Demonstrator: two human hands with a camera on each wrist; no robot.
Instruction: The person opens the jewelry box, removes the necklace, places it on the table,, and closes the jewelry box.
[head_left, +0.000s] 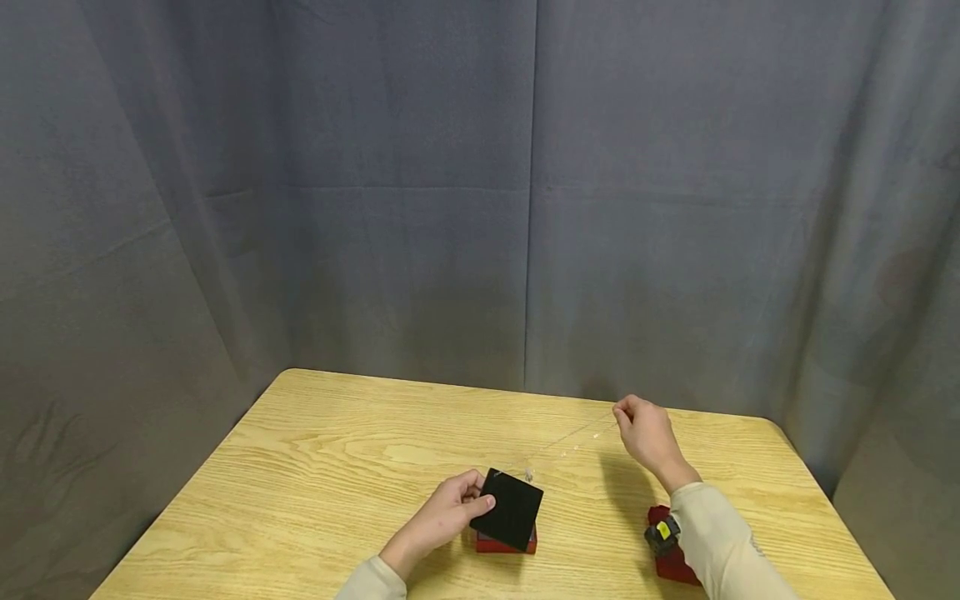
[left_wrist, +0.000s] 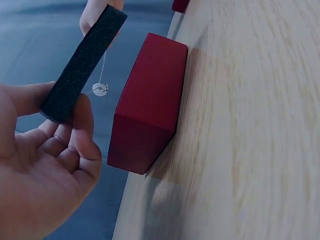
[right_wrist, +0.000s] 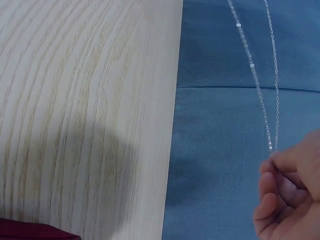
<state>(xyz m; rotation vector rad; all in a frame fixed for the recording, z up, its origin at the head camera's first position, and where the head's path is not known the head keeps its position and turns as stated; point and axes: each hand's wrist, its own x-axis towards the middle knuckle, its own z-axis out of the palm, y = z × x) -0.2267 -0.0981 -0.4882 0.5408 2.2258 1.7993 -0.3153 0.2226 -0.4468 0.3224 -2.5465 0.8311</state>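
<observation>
My left hand (head_left: 444, 515) pinches a thin square black foam pad (head_left: 512, 510), thumb on its face and fingers behind. In the left wrist view the pad (left_wrist: 82, 65) is seen edge-on. A fine silver necklace chain (right_wrist: 257, 85) runs from the pad's upper edge to my right hand (head_left: 649, 437), whose thumb and fingertips pinch its far end above the table. A small round pendant (left_wrist: 100, 89) hangs on the chain close to the pad. Beneath the pad, a red box (left_wrist: 150, 85) sits on the table, partly covered by it in the head view.
A second red piece (head_left: 675, 568) lies on the table below my right forearm, partly hidden by the sleeve and a dark wrist device (head_left: 662, 535). The wooden table (head_left: 315, 467) ends at a grey curtain (head_left: 405, 250) behind.
</observation>
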